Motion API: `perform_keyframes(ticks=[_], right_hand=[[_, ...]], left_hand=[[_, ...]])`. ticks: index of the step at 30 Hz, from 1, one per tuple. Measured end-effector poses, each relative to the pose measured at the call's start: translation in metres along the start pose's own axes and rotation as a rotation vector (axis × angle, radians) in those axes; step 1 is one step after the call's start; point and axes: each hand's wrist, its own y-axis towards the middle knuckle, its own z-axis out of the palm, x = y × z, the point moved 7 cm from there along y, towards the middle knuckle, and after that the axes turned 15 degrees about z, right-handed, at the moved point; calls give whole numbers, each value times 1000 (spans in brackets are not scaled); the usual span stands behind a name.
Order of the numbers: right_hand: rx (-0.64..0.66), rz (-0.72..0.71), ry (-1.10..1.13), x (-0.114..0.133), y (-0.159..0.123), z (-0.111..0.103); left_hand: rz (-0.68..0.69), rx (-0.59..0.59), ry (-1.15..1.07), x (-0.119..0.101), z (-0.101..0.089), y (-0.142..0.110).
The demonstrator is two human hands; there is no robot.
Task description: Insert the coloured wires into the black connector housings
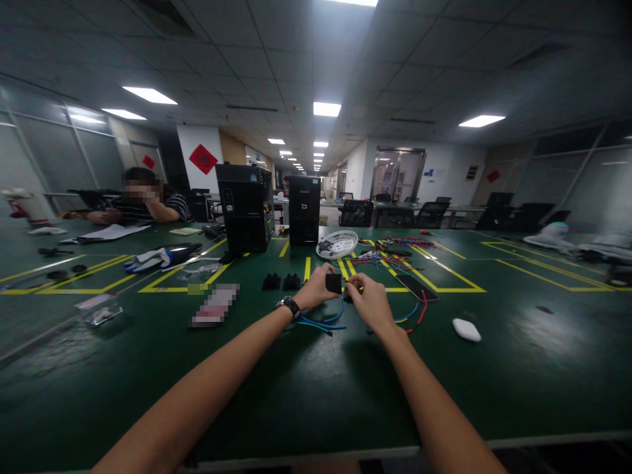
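Note:
Over the middle of the green table, my left hand (316,288) grips a small black square block (334,284) between thumb and fingers. Close to the block's right side, my right hand (368,295) is closed in a pinch; what it holds is too small and dark to make out. Blue wires (323,324) trail beneath both hands. By my right wrist, a red wire (422,313) curves over the tabletop. Two small black parts (290,282) (271,282) sit left of my left hand. A dark flat phone-like slab (417,287) lies beyond my right hand.
Two black computer towers (244,209) (303,209) stand at the back. Near them are a white plastic basket (337,244) and a heap of coloured wires (390,258). A white rounded case (466,330) lies right, a clear box (99,309) left. Another person (148,204) sits across the table.

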Motion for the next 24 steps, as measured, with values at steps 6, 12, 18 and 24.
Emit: perform_keyframes(ticks=[6, 12, 18, 24], right_hand=[[139, -152, 200, 27, -22, 23], [156, -215, 131, 41, -37, 32], [132, -164, 147, 40, -38, 33], [95, -147, 113, 38, -39, 36]], left_hand=[[-256, -303, -489, -23, -6, -52], [-192, -443, -510, -35, -13, -63], [-141, -426, -402, -39, -13, -64], [-132, -402, -272, -37, -14, -68]])
